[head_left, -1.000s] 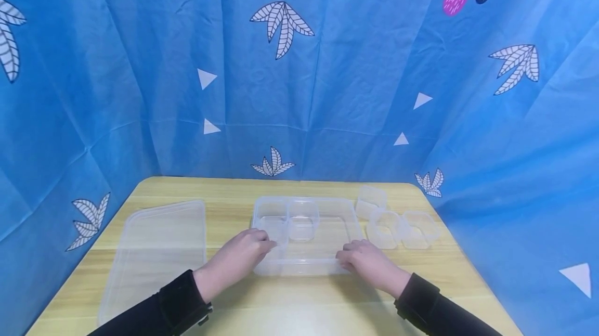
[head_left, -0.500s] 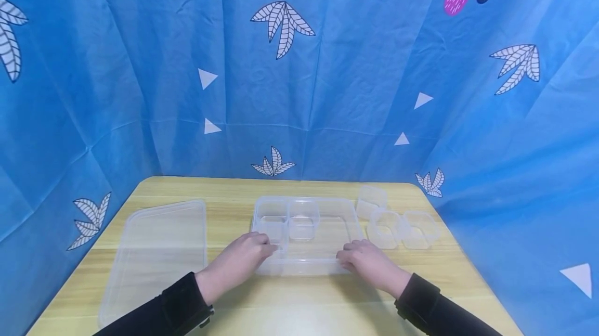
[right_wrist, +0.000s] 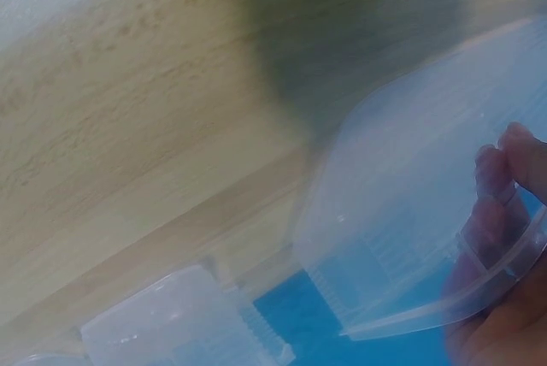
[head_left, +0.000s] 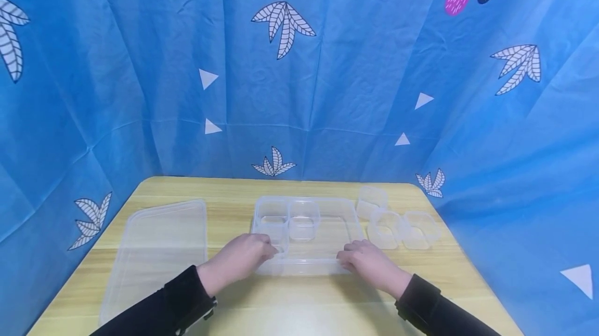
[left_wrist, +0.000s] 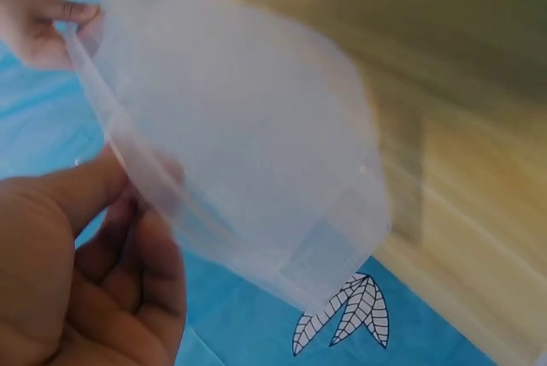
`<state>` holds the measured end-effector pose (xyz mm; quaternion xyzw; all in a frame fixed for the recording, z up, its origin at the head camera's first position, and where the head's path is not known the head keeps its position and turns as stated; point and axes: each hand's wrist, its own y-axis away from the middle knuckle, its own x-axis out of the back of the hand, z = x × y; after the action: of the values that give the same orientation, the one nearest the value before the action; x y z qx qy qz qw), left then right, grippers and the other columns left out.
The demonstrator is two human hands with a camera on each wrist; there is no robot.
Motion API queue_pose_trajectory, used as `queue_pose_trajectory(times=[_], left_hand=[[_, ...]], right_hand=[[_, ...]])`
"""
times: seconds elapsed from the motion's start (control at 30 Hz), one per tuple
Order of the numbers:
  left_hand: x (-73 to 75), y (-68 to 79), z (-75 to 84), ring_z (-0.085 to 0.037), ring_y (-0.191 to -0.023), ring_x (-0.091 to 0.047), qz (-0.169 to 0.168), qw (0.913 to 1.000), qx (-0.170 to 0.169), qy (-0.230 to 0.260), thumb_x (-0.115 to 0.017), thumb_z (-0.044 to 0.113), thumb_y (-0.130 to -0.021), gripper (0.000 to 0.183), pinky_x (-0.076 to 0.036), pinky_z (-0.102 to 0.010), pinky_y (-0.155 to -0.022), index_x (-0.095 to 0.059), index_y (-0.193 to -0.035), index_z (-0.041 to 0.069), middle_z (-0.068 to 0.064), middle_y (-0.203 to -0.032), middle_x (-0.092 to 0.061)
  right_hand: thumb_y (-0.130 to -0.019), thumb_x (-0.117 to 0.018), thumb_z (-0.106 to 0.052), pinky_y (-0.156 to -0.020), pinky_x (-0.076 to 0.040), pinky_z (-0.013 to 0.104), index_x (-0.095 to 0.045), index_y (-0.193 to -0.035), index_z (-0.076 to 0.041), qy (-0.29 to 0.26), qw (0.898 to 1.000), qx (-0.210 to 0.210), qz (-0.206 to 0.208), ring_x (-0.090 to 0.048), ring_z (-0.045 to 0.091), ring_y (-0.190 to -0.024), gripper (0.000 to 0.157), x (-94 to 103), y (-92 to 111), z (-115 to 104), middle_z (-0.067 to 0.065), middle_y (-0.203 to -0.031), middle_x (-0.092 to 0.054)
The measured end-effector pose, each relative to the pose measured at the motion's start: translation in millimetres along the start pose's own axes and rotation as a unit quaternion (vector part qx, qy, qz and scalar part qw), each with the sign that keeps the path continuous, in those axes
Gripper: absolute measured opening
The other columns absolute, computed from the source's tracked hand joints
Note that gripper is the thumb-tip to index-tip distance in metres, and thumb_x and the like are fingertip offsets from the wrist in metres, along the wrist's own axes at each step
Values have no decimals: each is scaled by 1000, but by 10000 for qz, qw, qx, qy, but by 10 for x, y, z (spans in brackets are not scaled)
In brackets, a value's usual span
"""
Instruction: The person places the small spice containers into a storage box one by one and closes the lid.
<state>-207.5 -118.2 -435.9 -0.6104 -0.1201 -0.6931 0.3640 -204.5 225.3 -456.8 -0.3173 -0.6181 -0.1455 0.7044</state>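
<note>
A large clear plastic box lies on the table, with small clear containers inside. One small container sits at the back beside another in the left corner; a third is in the front-left part. My left hand is at the front-left corner, pinching the front wall of that third container. In the left wrist view the left thumb and fingers show partly through translucent plastic. My right hand grips the box's front rim near the right corner, its fingertips seen against the wall in the right wrist view.
To the left lies a large flat translucent lid. Several small clear containers stand to the right of the box, close to one another. A blue patterned curtain hangs behind and on both sides of the table.
My left hand has moved slightly toward the front, and the small container in its fingers has come with it. My right hand and the large box have stayed in place.
</note>
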Motion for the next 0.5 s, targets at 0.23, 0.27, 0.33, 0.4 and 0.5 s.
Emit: queue_pose_trajectory(times=[0.23,0.27,0.33,0.4,0.5], left_hand=[[57,-83,-99,0,-68,-55,-532,9937,114,976,-72,7,-91,10,-55,-23,-70,-80,-95,9,10,-75,-64],[58,-94,-118,0,-70,-57,-608,9924,138,1062,-72,7,-91,10,-56,-23,-72,-80,-95,9,10,-76,-66],[58,-116,-153,-2,-74,-61,-739,9896,180,1217,-71,7,-92,10,-57,-24,-74,-80,-95,9,8,-79,-69],[60,-131,-177,-4,-81,-66,-839,9876,195,1313,-71,7,-92,10,-57,-24,-77,-80,-95,9,6,-85,-73],[64,-145,-196,-6,-86,-68,-934,9856,170,1398,-72,8,-92,11,-57,-25,-78,-81,-98,9,3,-90,-75]], right_hand=[[-85,-75,-16,-65,-43,23,-64,-84,-21,-70,9999,-67,-102,-50,6,-72,13,4,1,-2,-13,-77,-56],[-85,-75,-16,-65,-43,23,-64,-84,-21,-64,9999,-65,-100,-51,6,-72,12,3,0,0,-12,-78,-57],[-85,-75,-16,-65,-44,23,-64,-84,-21,-41,9999,-63,-89,-52,6,-73,12,1,0,2,-12,-78,-57],[-85,-75,-17,-65,-44,23,-64,-84,-21,-15,10000,-51,-83,-52,6,-73,12,-4,1,5,-12,-78,-58],[-85,-75,-17,-64,-43,23,-64,-84,-21,6,10000,-23,-75,-52,7,-72,12,-9,2,7,-12,-78,-57]])
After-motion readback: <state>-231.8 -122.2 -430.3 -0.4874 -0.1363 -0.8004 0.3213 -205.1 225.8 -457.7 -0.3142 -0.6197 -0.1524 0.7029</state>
